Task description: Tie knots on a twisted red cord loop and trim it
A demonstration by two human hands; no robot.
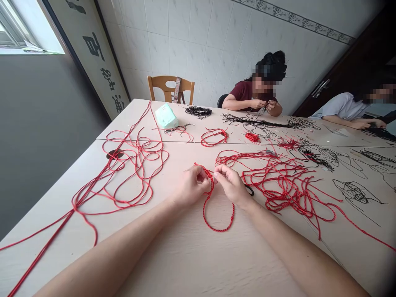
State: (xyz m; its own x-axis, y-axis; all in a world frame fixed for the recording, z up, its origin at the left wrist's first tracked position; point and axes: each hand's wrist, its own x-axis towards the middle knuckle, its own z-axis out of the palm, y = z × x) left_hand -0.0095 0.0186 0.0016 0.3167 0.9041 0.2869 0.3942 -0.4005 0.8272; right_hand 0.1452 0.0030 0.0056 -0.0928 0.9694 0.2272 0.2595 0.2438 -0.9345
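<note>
Both my hands are close together above the table, working on a twisted red cord (pixel 218 230). My left hand (pixel 194 183) is closed around a section of it, with fingers curled and a short piece sticking out above. Opposite it, my right hand (pixel 229 183) pinches with thumb and forefinger near the same cord. The cord hangs in a loop below the hands, onto the table. Just behind my right wrist lies a small black ring-shaped thing (pixel 249 190), partly hidden. Exactly what the right fingertips grip is too small to make out.
Loose smooth red cords (pixel 136 202) spread over the table's left. A heap of twisted red cords (pixel 287 185) lies right. Further back are a red coil (pixel 214 137), a pale green packet (pixel 166 116) and black cord bundles (pixel 198 111). Two people (pixel 247 97) sit across, handling black cords.
</note>
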